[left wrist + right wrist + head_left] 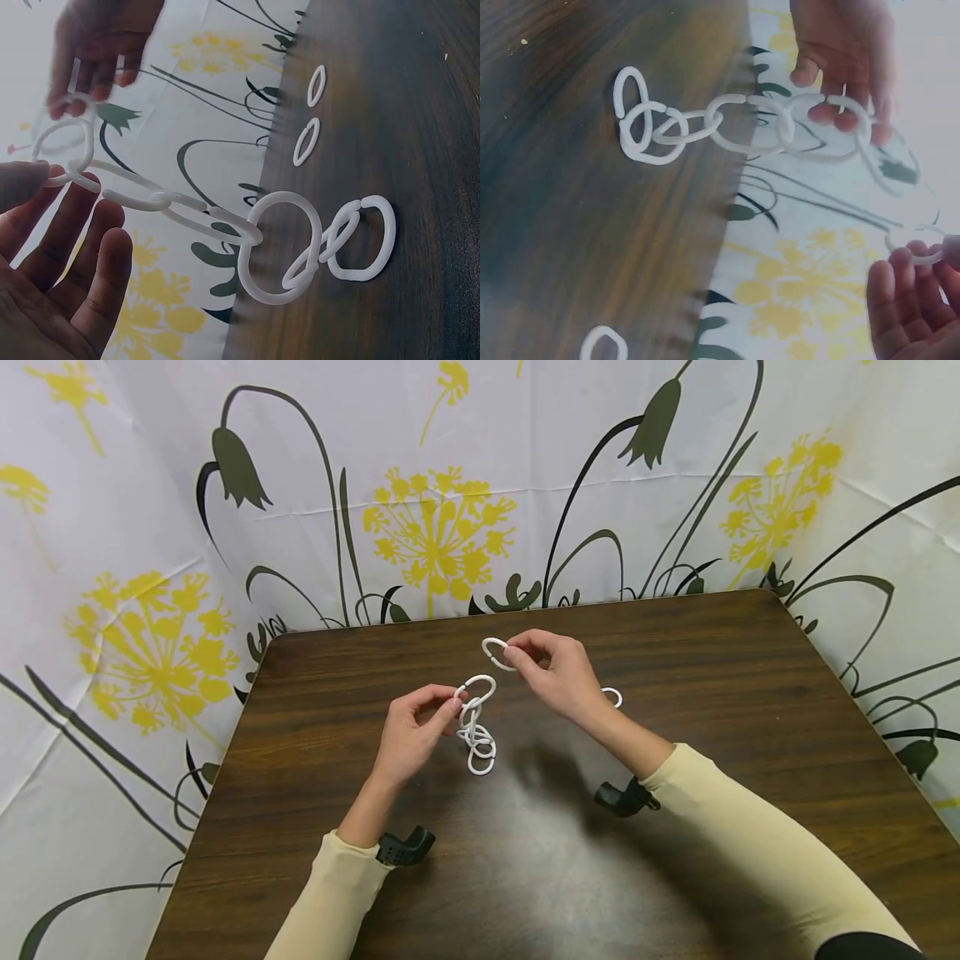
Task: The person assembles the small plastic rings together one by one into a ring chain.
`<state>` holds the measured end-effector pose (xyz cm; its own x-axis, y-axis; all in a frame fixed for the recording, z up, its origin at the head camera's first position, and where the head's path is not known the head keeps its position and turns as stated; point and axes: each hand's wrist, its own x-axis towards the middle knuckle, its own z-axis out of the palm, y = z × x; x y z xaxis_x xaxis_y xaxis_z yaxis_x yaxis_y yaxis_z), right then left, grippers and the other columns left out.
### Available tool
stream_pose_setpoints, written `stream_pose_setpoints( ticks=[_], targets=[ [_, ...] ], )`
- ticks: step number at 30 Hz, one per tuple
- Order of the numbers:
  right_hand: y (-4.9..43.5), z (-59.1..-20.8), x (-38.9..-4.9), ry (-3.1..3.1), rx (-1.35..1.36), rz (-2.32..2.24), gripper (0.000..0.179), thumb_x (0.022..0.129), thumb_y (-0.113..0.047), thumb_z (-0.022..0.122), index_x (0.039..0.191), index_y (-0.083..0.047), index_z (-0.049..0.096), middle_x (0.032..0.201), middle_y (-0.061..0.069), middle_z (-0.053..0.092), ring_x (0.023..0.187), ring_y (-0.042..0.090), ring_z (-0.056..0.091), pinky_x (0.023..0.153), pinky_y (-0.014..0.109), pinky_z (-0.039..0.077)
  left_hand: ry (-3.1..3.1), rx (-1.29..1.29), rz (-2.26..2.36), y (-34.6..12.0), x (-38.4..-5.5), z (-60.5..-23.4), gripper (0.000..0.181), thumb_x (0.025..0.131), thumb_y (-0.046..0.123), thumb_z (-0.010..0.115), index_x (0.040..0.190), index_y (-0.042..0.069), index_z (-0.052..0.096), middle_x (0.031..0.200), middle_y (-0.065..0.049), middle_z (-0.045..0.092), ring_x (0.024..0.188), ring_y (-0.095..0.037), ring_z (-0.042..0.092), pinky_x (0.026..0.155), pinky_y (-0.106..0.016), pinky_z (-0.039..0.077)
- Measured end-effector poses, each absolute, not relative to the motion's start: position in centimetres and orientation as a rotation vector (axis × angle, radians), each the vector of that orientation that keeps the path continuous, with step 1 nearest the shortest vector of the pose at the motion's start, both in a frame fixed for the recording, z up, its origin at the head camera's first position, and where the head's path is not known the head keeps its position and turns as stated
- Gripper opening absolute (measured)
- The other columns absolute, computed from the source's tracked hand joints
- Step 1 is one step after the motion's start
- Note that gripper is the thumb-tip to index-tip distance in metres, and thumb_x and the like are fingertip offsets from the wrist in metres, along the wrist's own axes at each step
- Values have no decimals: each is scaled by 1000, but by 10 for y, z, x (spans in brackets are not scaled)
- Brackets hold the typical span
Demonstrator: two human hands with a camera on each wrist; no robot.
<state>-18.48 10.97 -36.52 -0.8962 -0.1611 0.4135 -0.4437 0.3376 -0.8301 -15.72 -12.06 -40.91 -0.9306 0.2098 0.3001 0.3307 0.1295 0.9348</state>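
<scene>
My left hand [408, 735] pinches the top ring of a chain of white plastic rings [244, 266] between thumb and fingers. Several linked rings hang from it, the lowest bunched at the tabletop in the wrist views. Each ring has a small split in its loop. Up and to the right, my right hand [558, 677] holds a single white ring [484, 650] by its edge, apart from the chain in the head view. The left wrist view shows this hand blurred.
Two loose white rings lie on the dark wood table [315, 827]; one loose ring [619, 697] shows just past my right wrist. Behind the table's far edge hangs a white curtain [555, 460] with yellow and dark green flowers. A black wrist camera [405, 847] sits on each forearm.
</scene>
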Motion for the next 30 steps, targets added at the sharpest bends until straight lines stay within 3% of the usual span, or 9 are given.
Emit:
stream_pose_setpoints(
  ticks=[7, 15, 22, 30],
  targets=[
    [101, -354, -172, -2204, 635, 1643, 8, 93, -12, 68, 96, -5, 73, 79, 0, 65, 62, 15, 61, 54, 27, 50, -2291, -554, -1924, -120, -157, -408, 13, 94, 8, 66, 103, -1, 70, 93, -10, 71, 76, -18, 62, 59, -28, 55],
    [95, -354, -169, -2353, 610, 1832, 12, 93, -13, 68, 95, -2, 72, 72, 13, 66, 60, 28, 62, 54, 29, 53, -2336, -524, -1901, -118, -151, -400, 15, 94, 6, 66, 103, -5, 70, 87, -14, 68, 74, -28, 61, 60, -28, 55],
    [94, -355, -168, -2436, 552, 1835, 14, 92, -15, 69, 93, -2, 74, 65, 6, 67, 59, 22, 66, 51, 26, 50, -2380, -525, -1881, -113, -141, -378, 17, 94, 2, 64, 104, -12, 67, 87, -20, 67, 76, -37, 61, 62, -38, 56],
    [94, -356, -170, -2487, 494, 1796, 14, 92, -14, 69, 92, -1, 75, 62, 3, 67, 57, 18, 67, 47, 24, 45, -2341, -535, -1901, -112, -140, -379, 15, 93, 0, 64, 103, -11, 68, 88, -22, 67, 76, -36, 62, 61, -30, 56]
  ],
)
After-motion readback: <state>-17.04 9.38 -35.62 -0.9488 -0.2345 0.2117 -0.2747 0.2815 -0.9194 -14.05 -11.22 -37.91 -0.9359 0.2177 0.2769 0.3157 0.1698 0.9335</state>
